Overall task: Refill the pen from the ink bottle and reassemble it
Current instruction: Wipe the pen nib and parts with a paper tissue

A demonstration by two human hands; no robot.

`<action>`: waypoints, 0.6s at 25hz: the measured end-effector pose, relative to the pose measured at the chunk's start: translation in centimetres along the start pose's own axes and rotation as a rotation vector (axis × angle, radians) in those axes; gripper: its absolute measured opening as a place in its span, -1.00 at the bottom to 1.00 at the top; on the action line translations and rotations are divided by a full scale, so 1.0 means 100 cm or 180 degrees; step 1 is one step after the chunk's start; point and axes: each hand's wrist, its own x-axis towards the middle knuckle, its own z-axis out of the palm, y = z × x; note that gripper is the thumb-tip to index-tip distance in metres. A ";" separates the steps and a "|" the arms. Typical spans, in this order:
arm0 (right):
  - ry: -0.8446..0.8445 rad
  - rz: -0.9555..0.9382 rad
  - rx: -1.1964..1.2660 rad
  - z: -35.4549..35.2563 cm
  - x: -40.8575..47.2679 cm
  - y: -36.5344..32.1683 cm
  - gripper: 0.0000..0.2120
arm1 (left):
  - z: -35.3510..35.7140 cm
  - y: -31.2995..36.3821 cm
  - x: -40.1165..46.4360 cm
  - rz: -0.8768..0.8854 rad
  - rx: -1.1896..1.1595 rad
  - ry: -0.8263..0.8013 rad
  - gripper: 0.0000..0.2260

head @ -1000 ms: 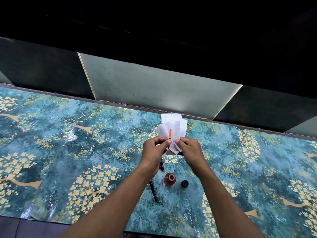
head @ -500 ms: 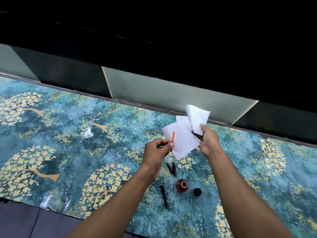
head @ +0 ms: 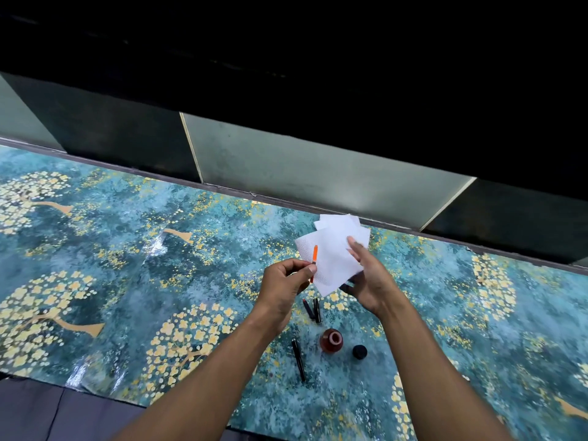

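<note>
The counter (head: 121, 249), covered in a teal sheet with yellow blossom, carries the loose parts. The tissue (head: 334, 259) rests on the right hand (head: 370, 281), whose fingers are spread nearly flat, thumb under the sheet; half a second ago that hand pinched the tissue up by a corner, and a second ago both hands pressed it round the refill. The left hand (head: 286, 281) is curled, pinching the orange refill (head: 315, 254) upright at its lower end, just left of the tissue. So the wiping looks done and reassembly comes next. Near the person lie the barrel (head: 299, 361), the open ink bottle (head: 331, 340) to its right, then its cap (head: 360, 352); two short pen pieces (head: 313, 308) lie farther off, under the hands
</note>
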 end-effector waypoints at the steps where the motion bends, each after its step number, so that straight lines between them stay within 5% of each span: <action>1: -0.0115 -0.0086 0.0055 0.000 -0.009 0.001 -0.68 | 0.000 0.000 -0.002 -0.0001 0.0046 -0.0028 -0.95; 6: 0.0396 -0.1066 -0.0297 -0.006 -0.024 0.008 -0.93 | -0.005 -0.004 -0.016 0.0070 0.0516 -0.0107 -0.96; 12: -0.0114 -0.1354 -0.1042 -0.001 -0.052 0.014 -0.72 | -0.001 -0.012 -0.032 0.0281 0.1051 -0.0301 -0.96; 15: -0.0430 -0.1012 -0.0504 0.000 -0.066 0.020 -0.58 | 0.002 -0.014 -0.038 0.0423 0.1324 -0.0350 -0.95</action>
